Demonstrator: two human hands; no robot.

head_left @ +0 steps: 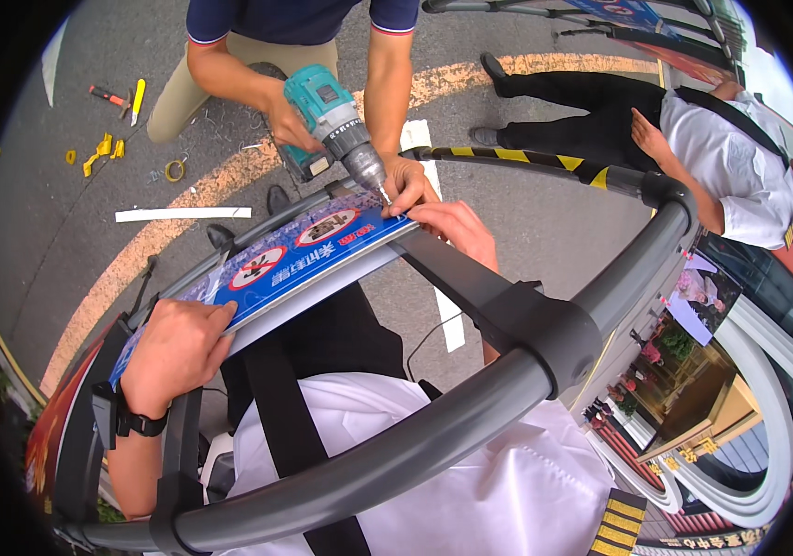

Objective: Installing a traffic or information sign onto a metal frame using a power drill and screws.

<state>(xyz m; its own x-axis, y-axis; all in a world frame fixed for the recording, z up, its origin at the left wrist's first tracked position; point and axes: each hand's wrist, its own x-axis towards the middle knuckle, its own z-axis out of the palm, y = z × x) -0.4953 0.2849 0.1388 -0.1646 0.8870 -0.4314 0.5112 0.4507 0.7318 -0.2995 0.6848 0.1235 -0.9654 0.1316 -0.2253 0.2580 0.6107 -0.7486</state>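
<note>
A blue sign board [296,257] with round red prohibition symbols lies tilted along the far grey rail. My left hand [177,350], with a dark watch at the wrist, is closed over its left end, thumb on the near edge. My right hand [458,229] pinches the board's right end, its fingers beside a co-worker's fingers [407,183]. The co-worker, across from me in a dark blue shirt, holds a teal cordless drill [331,120]. The drill's tip points down at the board's right corner, where the co-worker's other hand steadies something too small to make out.
A curved grey rail [396,463] crosses close in front of my white shirt. A black-and-yellow striped bar [526,158] runs behind. On the pavement lie a hammer [111,97], a yellow cutter [138,100], tape [175,170] and a white strip [183,214]. Another person [693,148] stands at right.
</note>
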